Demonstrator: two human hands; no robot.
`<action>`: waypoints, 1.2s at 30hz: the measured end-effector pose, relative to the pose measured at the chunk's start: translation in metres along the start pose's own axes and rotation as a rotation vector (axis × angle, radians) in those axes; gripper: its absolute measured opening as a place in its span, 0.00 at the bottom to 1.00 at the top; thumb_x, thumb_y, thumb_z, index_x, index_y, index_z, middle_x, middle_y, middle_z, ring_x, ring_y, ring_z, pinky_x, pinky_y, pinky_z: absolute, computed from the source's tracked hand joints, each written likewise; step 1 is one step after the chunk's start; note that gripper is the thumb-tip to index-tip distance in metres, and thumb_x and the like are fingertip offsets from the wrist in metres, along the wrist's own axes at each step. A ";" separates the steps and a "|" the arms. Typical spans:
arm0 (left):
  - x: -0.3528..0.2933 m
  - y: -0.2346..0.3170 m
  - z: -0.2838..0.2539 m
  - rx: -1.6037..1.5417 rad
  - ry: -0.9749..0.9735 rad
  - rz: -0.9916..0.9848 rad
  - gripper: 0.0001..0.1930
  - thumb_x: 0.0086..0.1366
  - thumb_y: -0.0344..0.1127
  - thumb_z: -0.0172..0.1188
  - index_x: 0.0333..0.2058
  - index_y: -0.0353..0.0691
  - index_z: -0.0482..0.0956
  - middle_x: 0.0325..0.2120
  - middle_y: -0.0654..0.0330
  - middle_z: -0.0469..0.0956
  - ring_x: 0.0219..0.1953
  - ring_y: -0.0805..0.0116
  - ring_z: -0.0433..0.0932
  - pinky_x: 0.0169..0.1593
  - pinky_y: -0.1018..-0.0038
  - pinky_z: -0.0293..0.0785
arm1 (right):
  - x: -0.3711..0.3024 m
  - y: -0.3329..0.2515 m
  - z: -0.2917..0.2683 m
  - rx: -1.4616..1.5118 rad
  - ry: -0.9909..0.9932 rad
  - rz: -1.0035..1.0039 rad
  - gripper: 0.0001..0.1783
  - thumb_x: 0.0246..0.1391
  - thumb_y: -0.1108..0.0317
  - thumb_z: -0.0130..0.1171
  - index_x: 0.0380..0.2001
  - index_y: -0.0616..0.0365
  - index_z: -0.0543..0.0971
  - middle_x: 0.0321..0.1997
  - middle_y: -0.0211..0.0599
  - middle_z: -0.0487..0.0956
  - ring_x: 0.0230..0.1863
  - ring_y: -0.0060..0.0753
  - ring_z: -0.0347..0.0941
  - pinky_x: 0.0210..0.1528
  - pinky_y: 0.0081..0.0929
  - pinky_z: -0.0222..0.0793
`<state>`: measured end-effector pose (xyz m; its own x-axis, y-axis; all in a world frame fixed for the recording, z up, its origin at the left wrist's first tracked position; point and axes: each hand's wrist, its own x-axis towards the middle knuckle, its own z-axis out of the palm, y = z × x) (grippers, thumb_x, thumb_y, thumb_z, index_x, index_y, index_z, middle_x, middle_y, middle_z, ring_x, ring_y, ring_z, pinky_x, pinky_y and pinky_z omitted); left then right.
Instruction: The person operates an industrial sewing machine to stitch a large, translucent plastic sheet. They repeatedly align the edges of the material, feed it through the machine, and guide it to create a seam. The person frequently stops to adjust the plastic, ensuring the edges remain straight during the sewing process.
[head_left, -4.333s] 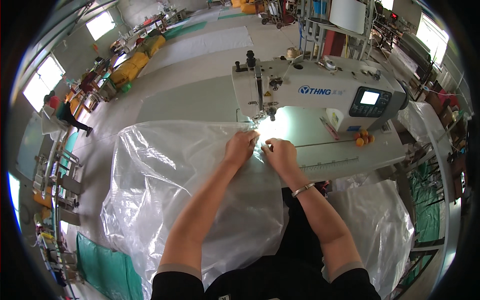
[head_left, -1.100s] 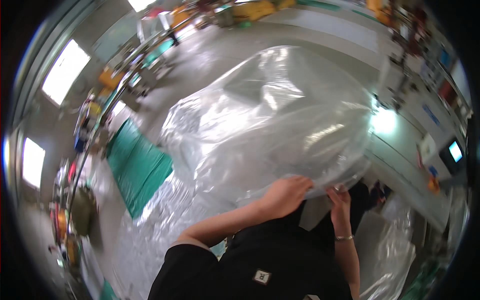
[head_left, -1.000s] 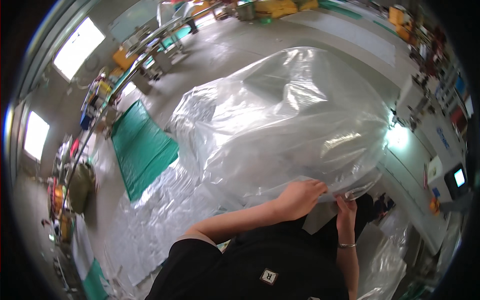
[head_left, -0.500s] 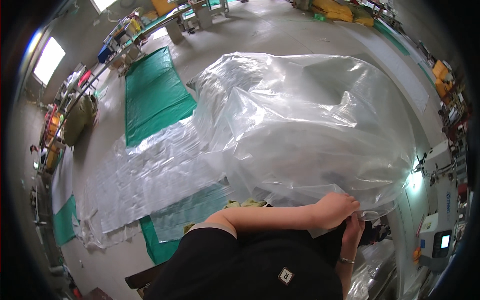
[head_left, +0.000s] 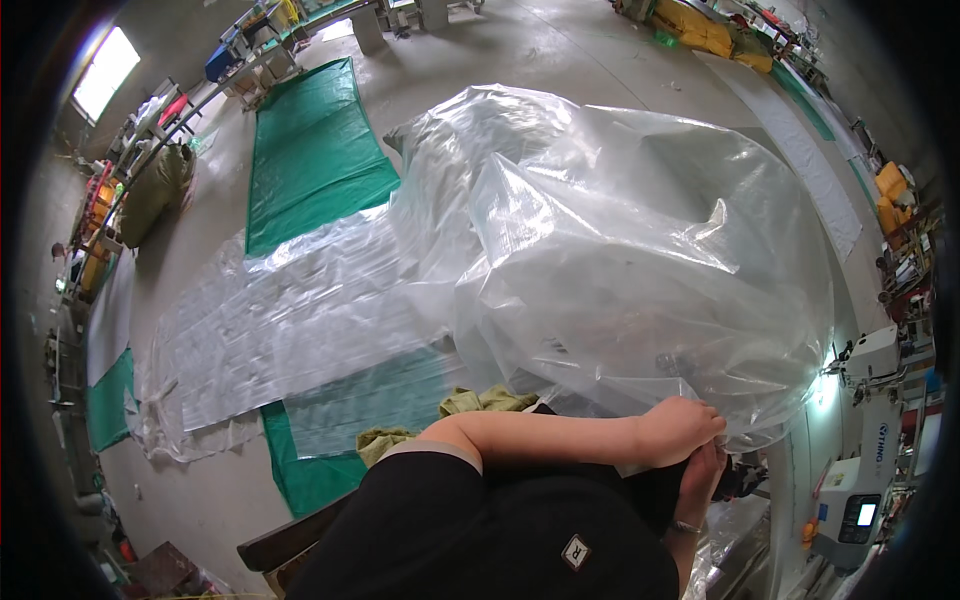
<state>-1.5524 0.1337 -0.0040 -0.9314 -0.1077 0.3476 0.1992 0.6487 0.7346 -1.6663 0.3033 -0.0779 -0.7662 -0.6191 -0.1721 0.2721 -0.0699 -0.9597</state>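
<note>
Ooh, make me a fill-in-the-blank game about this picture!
The left hand grips a see-through sheet made of ____.
A bracelet circles the person's ____ wrist.
The light on the sewing machine is switched ____.
The person's shirt is mostly coloured ____.

Missing words: plastic; right; on; black

Translucent plastic sheet (head_left: pixel 640 270): glossy, creased, loosely billowed. Right end meets the visible left edge of the counter (head_left: pixel 798 470); near edge gathered.
</note>
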 end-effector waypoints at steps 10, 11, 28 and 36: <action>-0.003 0.000 -0.001 0.000 -0.014 -0.015 0.09 0.55 0.31 0.56 0.35 0.36 0.72 0.32 0.55 0.76 0.41 0.54 0.76 0.39 0.62 0.75 | -0.004 0.000 0.007 -0.060 0.007 0.005 0.15 0.57 0.70 0.53 0.46 0.66 0.74 0.49 0.36 0.75 0.53 0.28 0.69 0.57 0.28 0.62; -0.001 0.001 -0.002 0.004 -0.021 -0.015 0.09 0.55 0.32 0.56 0.35 0.36 0.72 0.32 0.55 0.76 0.41 0.54 0.76 0.39 0.62 0.75 | -0.004 0.001 0.005 -0.122 0.003 -0.007 0.16 0.56 0.70 0.54 0.47 0.66 0.74 0.50 0.37 0.75 0.53 0.29 0.69 0.57 0.28 0.61; 0.059 0.053 -0.049 0.375 -0.453 0.300 0.07 0.54 0.28 0.53 0.33 0.38 0.74 0.31 0.56 0.75 0.39 0.54 0.77 0.37 0.61 0.75 | -0.075 -0.038 0.077 -0.254 -0.853 -0.001 0.17 0.56 0.66 0.61 0.49 0.59 0.79 0.46 0.35 0.80 0.51 0.28 0.73 0.56 0.27 0.65; 0.013 0.020 -0.006 0.069 -0.404 0.033 0.07 0.60 0.26 0.54 0.37 0.33 0.75 0.30 0.51 0.76 0.33 0.50 0.77 0.35 0.63 0.73 | -0.095 -0.019 0.039 -0.015 -0.409 0.239 0.11 0.57 0.64 0.60 0.38 0.61 0.81 0.38 0.35 0.82 0.41 0.23 0.76 0.48 0.24 0.69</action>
<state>-1.5587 0.1407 0.0186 -0.9722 0.2098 0.1037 0.2231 0.6975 0.6810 -1.5762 0.3325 -0.0348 -0.3903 -0.8737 -0.2904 0.4022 0.1219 -0.9074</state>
